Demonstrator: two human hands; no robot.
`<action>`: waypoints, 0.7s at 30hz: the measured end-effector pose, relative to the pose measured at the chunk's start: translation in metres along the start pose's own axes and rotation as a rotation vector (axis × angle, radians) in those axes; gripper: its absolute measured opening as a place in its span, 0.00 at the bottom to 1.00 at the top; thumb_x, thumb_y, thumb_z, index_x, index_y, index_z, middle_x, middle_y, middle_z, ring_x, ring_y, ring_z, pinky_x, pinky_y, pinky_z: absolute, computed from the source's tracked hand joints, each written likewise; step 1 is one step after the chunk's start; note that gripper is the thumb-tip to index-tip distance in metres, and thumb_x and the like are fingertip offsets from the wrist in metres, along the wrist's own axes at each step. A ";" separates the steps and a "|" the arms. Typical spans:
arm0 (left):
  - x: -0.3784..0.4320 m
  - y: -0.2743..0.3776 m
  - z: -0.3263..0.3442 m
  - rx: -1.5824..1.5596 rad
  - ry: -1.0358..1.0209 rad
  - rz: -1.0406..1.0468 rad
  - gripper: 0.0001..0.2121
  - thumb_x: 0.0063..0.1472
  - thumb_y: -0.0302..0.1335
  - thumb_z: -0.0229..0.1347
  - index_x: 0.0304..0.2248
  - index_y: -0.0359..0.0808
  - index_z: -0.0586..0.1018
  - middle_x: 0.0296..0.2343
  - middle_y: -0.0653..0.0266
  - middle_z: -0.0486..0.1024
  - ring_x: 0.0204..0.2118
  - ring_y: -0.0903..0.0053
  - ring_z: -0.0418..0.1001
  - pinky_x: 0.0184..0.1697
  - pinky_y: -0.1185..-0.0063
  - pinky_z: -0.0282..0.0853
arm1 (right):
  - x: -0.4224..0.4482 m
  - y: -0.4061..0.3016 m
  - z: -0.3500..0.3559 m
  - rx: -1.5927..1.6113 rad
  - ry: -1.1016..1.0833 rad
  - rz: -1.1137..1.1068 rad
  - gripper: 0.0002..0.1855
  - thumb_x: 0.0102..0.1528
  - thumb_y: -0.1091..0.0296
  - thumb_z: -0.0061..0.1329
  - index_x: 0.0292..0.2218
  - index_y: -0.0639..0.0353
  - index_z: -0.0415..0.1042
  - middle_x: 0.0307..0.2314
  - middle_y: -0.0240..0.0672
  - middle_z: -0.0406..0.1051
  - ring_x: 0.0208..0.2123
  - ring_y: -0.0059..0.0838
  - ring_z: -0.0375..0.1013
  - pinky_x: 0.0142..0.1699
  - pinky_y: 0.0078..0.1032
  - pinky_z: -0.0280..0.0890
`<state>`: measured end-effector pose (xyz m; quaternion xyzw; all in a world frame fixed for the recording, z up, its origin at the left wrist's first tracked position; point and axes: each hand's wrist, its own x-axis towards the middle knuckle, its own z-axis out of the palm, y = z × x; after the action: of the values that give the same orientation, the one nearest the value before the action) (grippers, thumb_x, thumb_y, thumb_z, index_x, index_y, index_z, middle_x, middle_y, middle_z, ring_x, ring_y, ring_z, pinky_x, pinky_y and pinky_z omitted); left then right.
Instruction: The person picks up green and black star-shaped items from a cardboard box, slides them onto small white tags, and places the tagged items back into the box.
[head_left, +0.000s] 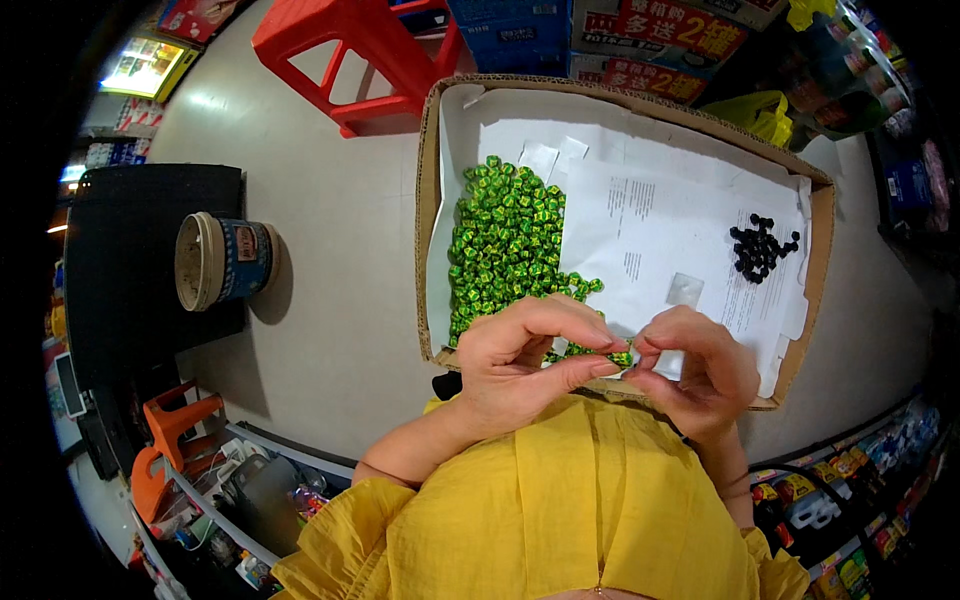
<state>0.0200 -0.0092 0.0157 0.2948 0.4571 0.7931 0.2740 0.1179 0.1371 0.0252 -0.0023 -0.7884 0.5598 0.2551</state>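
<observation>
My left hand (529, 352) pinches a small green-and-yellow faceted piece (621, 358) between thumb and forefinger. Close beside it, the thumb and fingertips of my right hand (694, 367) meet around a tiny dark piece (636, 365), mostly hidden by the fingers. Both hands are over the near edge of a shallow cardboard box (814, 300) lined with white paper. A large heap of the same green-and-yellow pieces (506, 232) fills the box's left side. At the right lies a small cluster of black faceted pieces (757, 247).
Small clear plastic bags (685, 289) lie on printed sheets (600, 247) inside the box. Beyond it are a red plastic stool (360, 45) and stacked cartons (517, 37). A bucket (229, 259) is at left, an orange stool (180, 420) at lower left. Stocked shelves (810, 495) stand lower right.
</observation>
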 end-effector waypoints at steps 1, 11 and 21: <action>0.000 0.001 0.001 0.070 0.061 -0.017 0.11 0.43 0.09 0.55 0.28 0.30 0.70 0.25 0.57 0.72 0.31 0.70 0.71 0.33 0.77 0.68 | -0.002 -0.001 0.003 0.270 0.011 0.163 0.11 0.42 0.83 0.52 0.30 0.67 0.69 0.26 0.36 0.69 0.26 0.26 0.68 0.31 0.19 0.62; 0.005 -0.003 -0.005 0.212 -0.102 0.111 0.10 0.45 0.13 0.57 0.30 0.29 0.73 0.25 0.58 0.72 0.31 0.71 0.70 0.34 0.77 0.66 | -0.007 -0.008 0.008 0.809 0.096 0.651 0.05 0.46 0.83 0.48 0.29 0.69 0.67 0.24 0.31 0.68 0.25 0.14 0.65 0.31 0.13 0.60; 0.005 -0.008 -0.012 -0.131 -0.168 -0.179 0.09 0.45 0.16 0.58 0.29 0.30 0.77 0.27 0.63 0.70 0.30 0.80 0.67 0.34 0.84 0.62 | -0.007 -0.003 0.007 1.124 -0.063 0.832 0.05 0.48 0.79 0.48 0.29 0.67 0.66 0.21 0.27 0.65 0.21 0.12 0.62 0.26 0.11 0.57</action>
<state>0.0095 -0.0094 0.0049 0.2995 0.4042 0.7662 0.3998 0.1218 0.1283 0.0234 -0.1553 -0.3203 0.9336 -0.0408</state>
